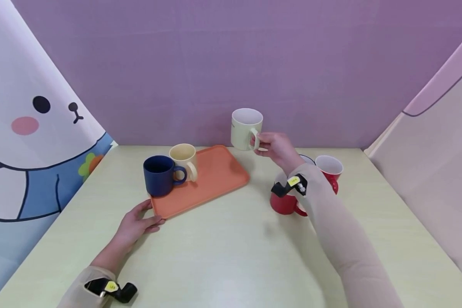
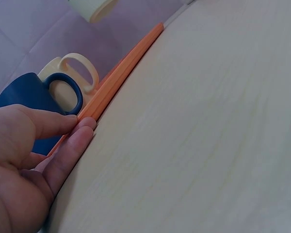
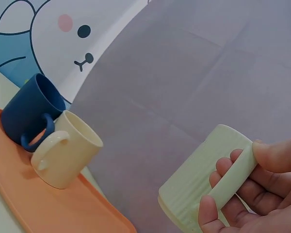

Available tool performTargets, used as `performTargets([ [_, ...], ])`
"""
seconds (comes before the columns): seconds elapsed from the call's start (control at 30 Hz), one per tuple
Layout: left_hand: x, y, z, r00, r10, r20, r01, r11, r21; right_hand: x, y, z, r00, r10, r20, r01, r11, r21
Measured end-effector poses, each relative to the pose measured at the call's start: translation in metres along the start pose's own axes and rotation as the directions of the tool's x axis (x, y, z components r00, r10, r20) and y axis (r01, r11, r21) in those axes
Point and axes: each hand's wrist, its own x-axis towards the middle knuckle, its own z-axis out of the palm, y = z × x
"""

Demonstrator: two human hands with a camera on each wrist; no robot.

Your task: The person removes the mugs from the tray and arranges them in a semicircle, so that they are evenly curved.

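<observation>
A pale green mug [image 1: 243, 132] with a white inside hangs in the air beyond the tray's far right corner. My right hand [image 1: 276, 147] grips it by the handle, and in the right wrist view the fingers curl through that handle [image 3: 231, 178]. An orange tray [image 1: 215, 171] lies on the table, carrying a dark blue mug [image 1: 158, 176] and a cream mug [image 1: 182, 156] side by side at its left end. My left hand [image 1: 136, 223] pinches the tray's near left corner, thumb above and fingers below, as the left wrist view shows.
Right of the tray, partly hidden by my right forearm, stand a red mug [image 1: 281, 204], another red mug with a white inside [image 1: 333, 169] and a dark-rimmed mug [image 1: 307, 159]. A purple cloth [image 1: 200, 72] hangs behind the table [image 1: 223, 256].
</observation>
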Motion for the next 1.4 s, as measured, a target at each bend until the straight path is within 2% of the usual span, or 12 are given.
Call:
performTargets([
  [0.73, -0.001, 0.0, 0.0, 1.0, 0.02, -0.013, -0.019, 1.0, 0.008, -0.043, -0.026, -0.07, 0.997, -0.071, -0.038, 0.073, 0.995, 0.072],
  [1.03, -0.001, 0.001, 0.002, 1.0, 0.023, -0.011, -0.023, 1.0, 0.009, -0.06, -0.029, -0.1, 0.991, -0.129, -0.036, 0.132, 0.985, 0.107],
  [1.4, -0.002, -0.001, 0.008, 1.0, 0.009, -0.013, -0.009, 1.0, 0.0, -0.094, -0.029, -0.144, 0.987, -0.16, -0.025, 0.162, 0.971, 0.173],
])
